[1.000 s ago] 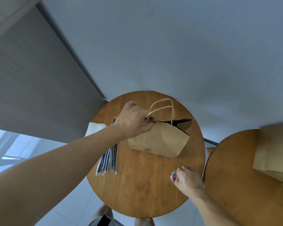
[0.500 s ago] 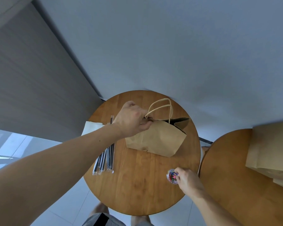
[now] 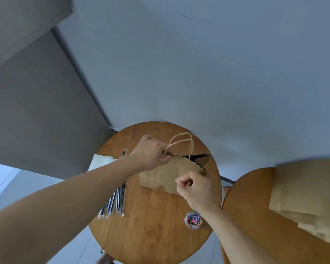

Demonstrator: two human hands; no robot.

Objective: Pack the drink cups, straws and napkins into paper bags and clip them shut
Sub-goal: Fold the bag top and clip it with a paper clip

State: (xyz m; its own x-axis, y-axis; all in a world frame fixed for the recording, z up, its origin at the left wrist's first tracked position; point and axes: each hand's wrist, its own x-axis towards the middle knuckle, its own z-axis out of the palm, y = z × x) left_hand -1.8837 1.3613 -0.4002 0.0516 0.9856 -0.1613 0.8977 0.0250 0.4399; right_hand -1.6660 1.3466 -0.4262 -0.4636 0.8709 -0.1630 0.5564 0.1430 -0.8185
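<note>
A brown paper bag [image 3: 160, 174] with twisted paper handles stands on the round wooden table [image 3: 152, 235]. My left hand [image 3: 151, 155] pinches the bag's top edge at its left end, beside the handles. The bag's right end still gapes a little. My right hand [image 3: 196, 189] hovers in front of the bag, fingers pinched on a small yellow paper clip [image 3: 178, 180]. Wrapped black straws [image 3: 115, 201] lie to the left of the bag, with white napkins [image 3: 99, 162] behind them, partly hidden by my left arm. No drink cup is visible.
A clear round tub of coloured paper clips [image 3: 193, 220] sits near the table's front right edge. A second round table [image 3: 255, 225] to the right carries a stack of flat paper bags [image 3: 309, 197]. A grey wall rises right behind the table.
My right hand left the clip tub at the table's front right and rose toward the bag, now pinching a yellow clip. My left hand kept its hold on the bag's top.
</note>
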